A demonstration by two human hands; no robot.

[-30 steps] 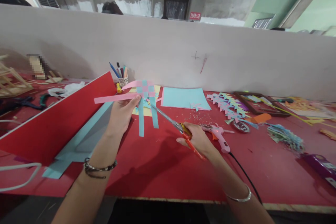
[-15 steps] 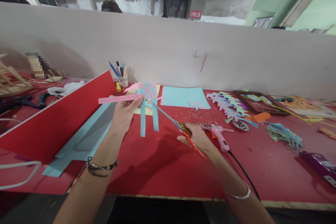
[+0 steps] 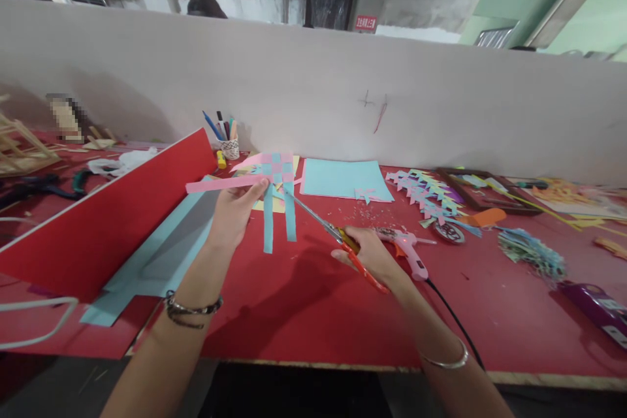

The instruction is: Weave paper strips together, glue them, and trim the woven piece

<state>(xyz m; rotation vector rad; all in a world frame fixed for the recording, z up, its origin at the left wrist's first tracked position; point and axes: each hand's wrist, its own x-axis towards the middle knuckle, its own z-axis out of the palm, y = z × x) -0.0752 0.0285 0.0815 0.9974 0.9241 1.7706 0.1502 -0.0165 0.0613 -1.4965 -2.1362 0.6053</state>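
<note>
My left hand (image 3: 235, 209) pinches a woven paper piece (image 3: 277, 168) between thumb and fingers, holding it up above the table. Pink and light-blue strips form its checkered middle. A long pink strip (image 3: 210, 184) sticks out to the left, and two blue strips (image 3: 268, 222) hang down. My right hand (image 3: 367, 249) is closed around long-nose pliers (image 3: 337, 233) with orange and yellow grips. Their thin metal tip reaches the lower right of the weave; whether it grips a strip is too small to tell. A pink glue gun (image 3: 406, 248) lies beside my right hand.
At left, a red board (image 3: 122, 209) leans over blue paper (image 3: 147, 274). Blue sheets (image 3: 343, 179) and a pen cup (image 3: 228, 145) stand near the white partition (image 3: 313, 91). A folded paper chain (image 3: 421, 196), a dark frame (image 3: 490, 192) and a purple device (image 3: 595, 310) are at right.
Both hands, the weave and the pliers keep nearly the same positions. The whole view has shifted very slightly.
</note>
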